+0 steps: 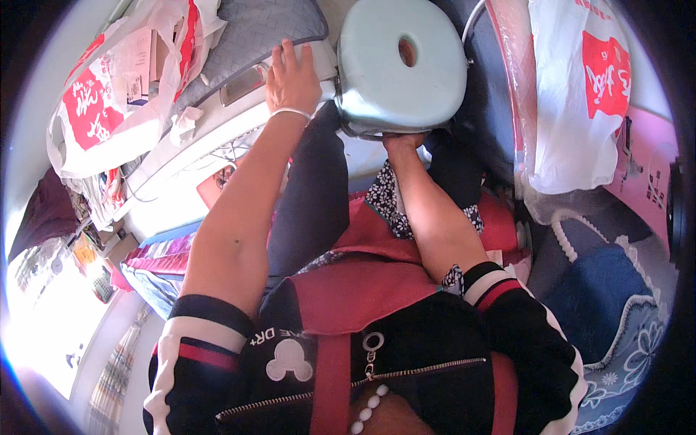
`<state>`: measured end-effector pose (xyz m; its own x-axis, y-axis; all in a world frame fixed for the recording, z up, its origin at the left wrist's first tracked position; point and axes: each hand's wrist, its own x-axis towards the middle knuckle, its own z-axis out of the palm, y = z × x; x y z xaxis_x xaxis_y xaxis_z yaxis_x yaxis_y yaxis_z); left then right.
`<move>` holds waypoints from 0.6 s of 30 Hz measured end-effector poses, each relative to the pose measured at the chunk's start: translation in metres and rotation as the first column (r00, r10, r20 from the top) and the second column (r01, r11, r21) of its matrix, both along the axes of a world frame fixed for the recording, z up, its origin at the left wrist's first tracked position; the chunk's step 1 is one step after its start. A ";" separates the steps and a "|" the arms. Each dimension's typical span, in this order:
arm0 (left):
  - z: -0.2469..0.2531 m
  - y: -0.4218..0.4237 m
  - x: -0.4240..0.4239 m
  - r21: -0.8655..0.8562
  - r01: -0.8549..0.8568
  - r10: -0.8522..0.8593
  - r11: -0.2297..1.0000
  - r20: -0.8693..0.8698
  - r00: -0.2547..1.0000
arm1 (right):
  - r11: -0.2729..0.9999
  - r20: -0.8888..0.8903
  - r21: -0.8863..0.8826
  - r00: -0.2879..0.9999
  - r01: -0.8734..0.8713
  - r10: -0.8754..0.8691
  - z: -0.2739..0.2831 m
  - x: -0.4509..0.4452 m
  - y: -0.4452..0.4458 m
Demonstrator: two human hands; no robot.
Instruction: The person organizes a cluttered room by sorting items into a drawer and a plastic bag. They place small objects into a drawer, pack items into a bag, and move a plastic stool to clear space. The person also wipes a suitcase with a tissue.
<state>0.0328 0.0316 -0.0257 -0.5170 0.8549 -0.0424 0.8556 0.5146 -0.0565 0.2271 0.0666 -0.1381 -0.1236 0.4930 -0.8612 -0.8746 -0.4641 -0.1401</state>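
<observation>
A pale green plastic stool (380,70) with an oval hole in its seat stands before me at the top centre. My right hand (403,141) is under the stool's near edge; its fingers are hidden beneath the seat, so its grip cannot be made out. My left hand (293,79) lies palm down, fingers spread, on the pale edge of a surface left of the stool, with its fingertips at the border of a grey quilted pad (261,32). A red apron (359,293) covers my lap.
On the left a white and red plastic bag (109,109) holds boxes, beside a crumpled tissue (186,125). Another such bag (571,98) hangs or stands at the right, near a pink box (644,174). A blue cloth with lace trim (592,299) lies at lower right.
</observation>
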 end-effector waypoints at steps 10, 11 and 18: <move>0.002 0.001 0.001 -0.003 -0.013 0.013 1.000 0.016 1.000 | 0.968 0.134 -0.242 0.990 0.067 -0.035 -0.029 0.004 -0.104; 0.001 0.002 0.001 -0.012 0.001 -0.001 1.000 -0.018 1.000 | 0.980 0.040 -0.161 0.993 0.119 -0.114 -0.076 0.007 -0.129; 0.001 -0.003 0.002 -0.021 -0.004 0.003 1.000 -0.033 0.999 | 0.974 0.139 -0.206 0.982 -0.096 0.127 -0.039 -0.006 -0.178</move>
